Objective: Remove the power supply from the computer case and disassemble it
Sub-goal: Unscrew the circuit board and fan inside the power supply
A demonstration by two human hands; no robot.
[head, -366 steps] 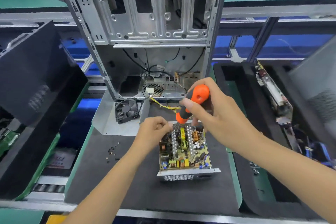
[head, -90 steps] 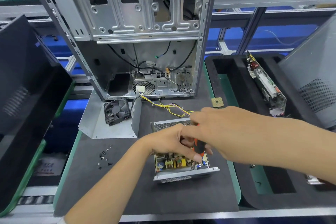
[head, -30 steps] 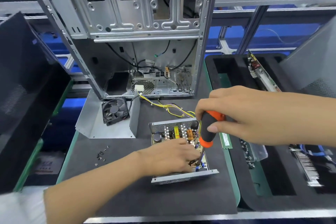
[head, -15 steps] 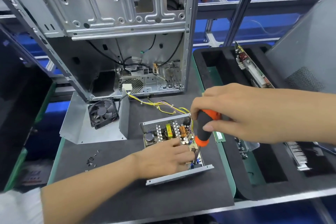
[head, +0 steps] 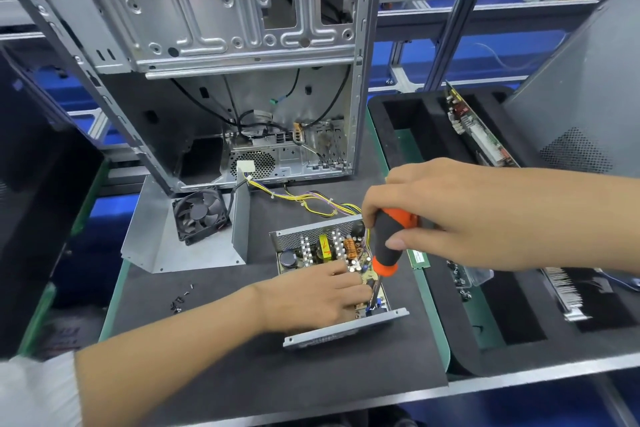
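The power supply (head: pixel 346 331) lies open on the black mat, lid off, its circuit board (head: pixel 329 248) with heatsinks and a copper coil exposed. My right hand (head: pixel 450 211) grips an orange and black screwdriver (head: pixel 388 246), tip down at the board's near right corner. My left hand (head: pixel 311 298) rests on the board's near half with its fingertips at the screwdriver shaft; whether they pinch it I cannot tell. The emptied computer case (head: pixel 221 55) stands behind. Yellow wires (head: pixel 311 201) run from the supply toward the case.
The supply's removed metal cover with a black fan (head: pixel 201 213) sits left of the supply. Several loose screws (head: pixel 180 298) lie on the mat. A black foam tray (head: pixel 433 135) on the right holds circuit boards and a heatsink (head: pixel 568 291). Dark panels lean at both sides.
Over the last second the view has shifted slightly. Both hands stay at the board's near right corner, and the screwdriver remains upright there.
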